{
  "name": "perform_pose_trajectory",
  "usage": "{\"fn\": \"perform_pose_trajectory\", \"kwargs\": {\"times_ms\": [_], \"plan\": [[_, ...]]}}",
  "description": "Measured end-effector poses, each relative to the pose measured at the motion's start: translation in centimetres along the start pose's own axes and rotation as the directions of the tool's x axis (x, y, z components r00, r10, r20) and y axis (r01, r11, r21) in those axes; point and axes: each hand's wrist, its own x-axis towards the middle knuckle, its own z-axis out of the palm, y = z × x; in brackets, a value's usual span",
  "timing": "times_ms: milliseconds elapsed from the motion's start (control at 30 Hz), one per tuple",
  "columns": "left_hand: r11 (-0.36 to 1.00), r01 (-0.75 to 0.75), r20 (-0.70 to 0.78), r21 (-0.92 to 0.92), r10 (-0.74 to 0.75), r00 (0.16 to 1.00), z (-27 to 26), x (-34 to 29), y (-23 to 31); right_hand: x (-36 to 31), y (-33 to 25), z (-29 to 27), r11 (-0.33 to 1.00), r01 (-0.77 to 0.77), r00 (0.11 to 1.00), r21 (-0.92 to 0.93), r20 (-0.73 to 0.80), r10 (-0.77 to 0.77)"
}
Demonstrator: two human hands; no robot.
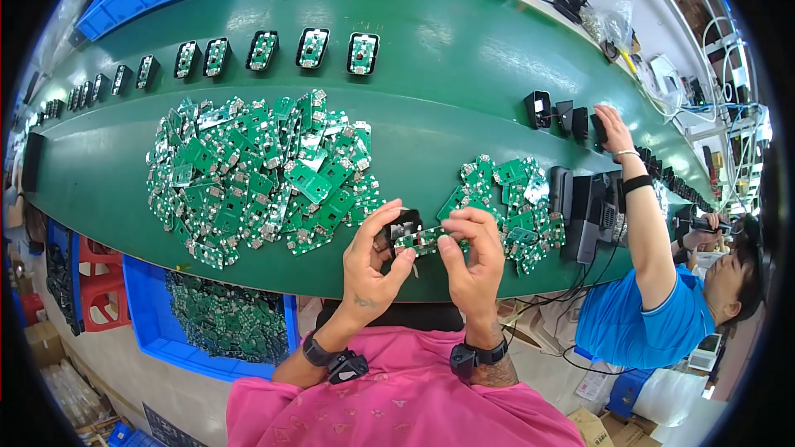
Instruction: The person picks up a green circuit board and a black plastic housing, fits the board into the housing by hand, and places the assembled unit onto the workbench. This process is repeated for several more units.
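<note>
Circuit board (426, 239) and black housing (405, 223) meet between the person's hands, over the near part of the counter (414, 153). The left hand (370, 269) is wrapped around the housing, its thumb by the board; the right hand's (474, 269) grip seems to pinch the board's right end. The step in hand looks like fitting board to housing; the next move would call for squaring it to the opening and pressing evenly. Beyond lie a smaller board pile (522, 217) to the right and a larger pile (257, 170) to the left. Farther off stands a row of filled housings (363, 55)
</note>
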Motion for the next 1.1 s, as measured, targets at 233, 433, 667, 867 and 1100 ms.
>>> {"fn": "perform_pose_trajectory", "kwargs": {"times_ms": [233, 433, 667, 867, 1100], "plan": [[0.999, -0.002, 0.022, 0.05, 0.001, 1.0, 0.0, 0.0, 0.2, 0.8, -1.0, 0.6, 0.994, 0.049, 0.987, -0.094, 0.159, -0.034], [0.999, -0.042, -0.063, 0.001, 0.042, 0.997, -0.1, 0.1, -0.2, 0.3, -0.7, 0.7, 0.986, -0.113, 0.992, -0.126, 0.035, 0.119], [0.999, 0.028, -0.024, -0.034, -0.029, 0.999, 0.1, 0.4, 0.8, 0.0, 0.1, -0.2, 0.811, -0.522, 0.846, 0.264, 0.277, 0.455], [0.998, 0.05, -0.054, -0.024, -0.051, 0.997, 0.2, 0.1, -0.1, 0.2, -0.6, 0.3, 0.996, 0.053, 0.992, -0.067, 0.119, -0.045], [0.995, 0.021, -0.037, 0.094, -0.017, 0.999, 0.1, 0.1, -0.2, 1.4, -0.1, 0.2, 0.984, 0.149, 0.945, -0.102, 0.308, -0.111]]}}
